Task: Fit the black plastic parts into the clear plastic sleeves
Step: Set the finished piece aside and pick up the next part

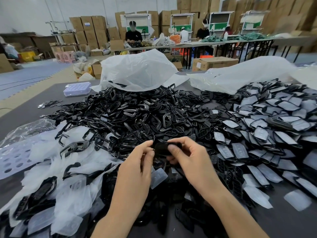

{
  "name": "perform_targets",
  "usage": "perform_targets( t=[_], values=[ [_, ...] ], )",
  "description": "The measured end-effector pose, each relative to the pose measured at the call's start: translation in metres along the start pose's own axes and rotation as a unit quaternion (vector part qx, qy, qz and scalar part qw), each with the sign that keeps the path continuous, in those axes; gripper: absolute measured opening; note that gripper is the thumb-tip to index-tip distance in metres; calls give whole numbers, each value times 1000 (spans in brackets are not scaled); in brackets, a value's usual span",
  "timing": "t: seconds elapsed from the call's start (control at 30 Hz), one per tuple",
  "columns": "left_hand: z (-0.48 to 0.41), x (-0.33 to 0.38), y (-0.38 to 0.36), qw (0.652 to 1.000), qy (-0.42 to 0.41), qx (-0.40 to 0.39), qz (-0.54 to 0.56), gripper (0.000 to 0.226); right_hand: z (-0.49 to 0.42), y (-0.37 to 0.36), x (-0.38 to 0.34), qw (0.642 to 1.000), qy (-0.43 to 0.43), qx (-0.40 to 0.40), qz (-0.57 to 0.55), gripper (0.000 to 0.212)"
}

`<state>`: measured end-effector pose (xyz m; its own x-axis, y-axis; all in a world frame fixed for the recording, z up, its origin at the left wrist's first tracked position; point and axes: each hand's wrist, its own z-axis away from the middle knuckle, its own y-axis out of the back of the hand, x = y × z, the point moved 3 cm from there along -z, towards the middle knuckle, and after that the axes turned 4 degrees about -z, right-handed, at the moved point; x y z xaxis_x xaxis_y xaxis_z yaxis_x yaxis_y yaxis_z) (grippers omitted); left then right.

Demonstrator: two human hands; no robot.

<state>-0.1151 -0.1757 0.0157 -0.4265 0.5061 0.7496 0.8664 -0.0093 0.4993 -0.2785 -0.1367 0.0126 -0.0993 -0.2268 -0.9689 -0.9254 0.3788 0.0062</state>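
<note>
Both my hands meet over the middle of the table and hold one small black plastic part (160,147) between them. My left hand (140,157) pinches its left edge with thumb and fingertips. My right hand (187,155) grips its right side, thumb on top. The part is blurred, and I cannot tell whether a sleeve is on it. A big heap of loose black parts (130,114) lies just beyond my hands. Clear sleeves (158,177) lie scattered below my hands and at the left.
Sleeved pieces (267,121) cover the right side of the grey table (283,222). Two large white plastic bags (137,69) lie at the back. A stack of clear trays (77,89) sits back left. People work at a long table (205,42) behind.
</note>
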Motion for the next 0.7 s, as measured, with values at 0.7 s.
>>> perform_targets(
  t=[0.7],
  values=[
    [-3,3,8,998,-40,-32,-40,6,-8,19,-3,975,-55,62,-208,11]
  ],
)
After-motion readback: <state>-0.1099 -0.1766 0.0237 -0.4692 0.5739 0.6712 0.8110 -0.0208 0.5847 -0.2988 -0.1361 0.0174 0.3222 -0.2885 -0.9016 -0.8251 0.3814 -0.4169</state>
